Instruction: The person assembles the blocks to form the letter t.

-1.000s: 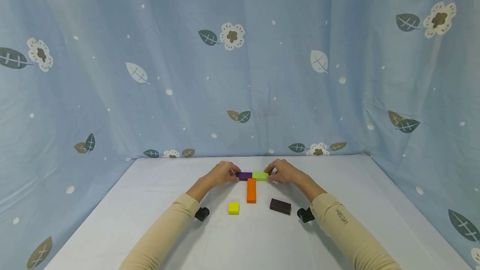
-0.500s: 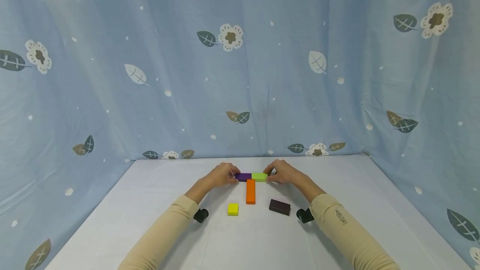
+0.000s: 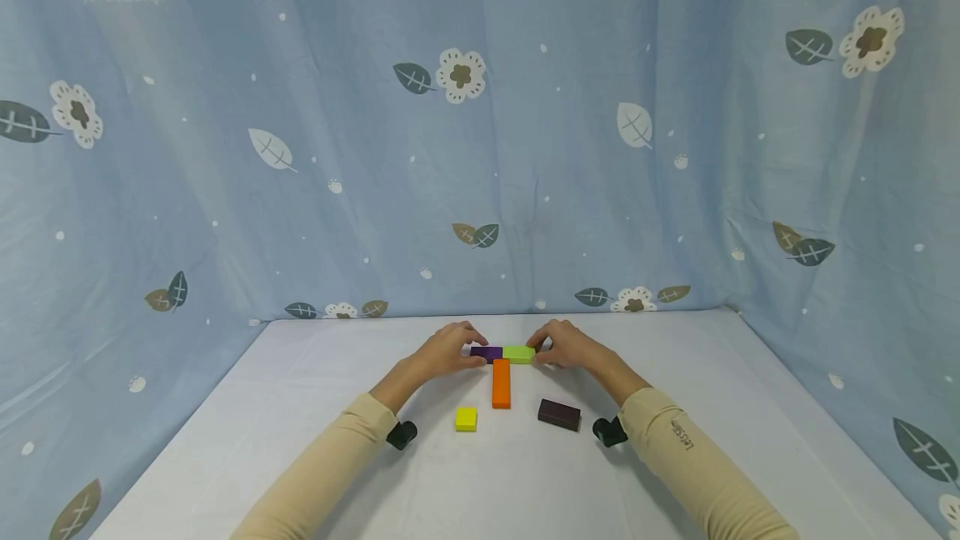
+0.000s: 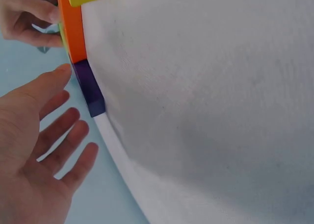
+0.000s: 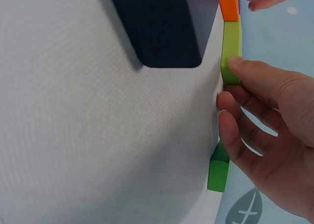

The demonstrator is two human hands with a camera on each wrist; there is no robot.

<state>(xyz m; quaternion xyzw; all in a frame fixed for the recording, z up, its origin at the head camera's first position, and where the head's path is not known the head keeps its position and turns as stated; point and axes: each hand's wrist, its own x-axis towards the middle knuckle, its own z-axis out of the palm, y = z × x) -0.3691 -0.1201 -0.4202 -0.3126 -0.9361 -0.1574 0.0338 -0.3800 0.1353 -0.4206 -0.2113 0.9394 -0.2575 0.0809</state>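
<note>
A purple block (image 3: pixel 486 353) and a lime green block (image 3: pixel 519 354) lie end to end in a row, and an orange block (image 3: pixel 501 383) runs toward me from where they meet. My left hand (image 3: pixel 448 350) is loosened beside the purple block. In the left wrist view its fingers (image 4: pixel 73 136) are spread, with a gap to that block. My right hand (image 3: pixel 564 343) pinches the right end of the lime green block, the thumb on its near side in the right wrist view. A green block (image 5: pixel 218 175) lies beyond my right fingers in that view.
Closer to me on the white-covered table (image 3: pixel 480 490) lie a yellow block (image 3: pixel 466 419) and a dark brown block (image 3: pixel 558 415). Dark wrist cameras show beneath both sleeves. A blue patterned curtain (image 3: pixel 480 148) stands behind the table and along its sides.
My left hand has let go of the purple block, its fingers spreading and shifting slightly to the right around its end. The right hand and the blocks stay as they were.
</note>
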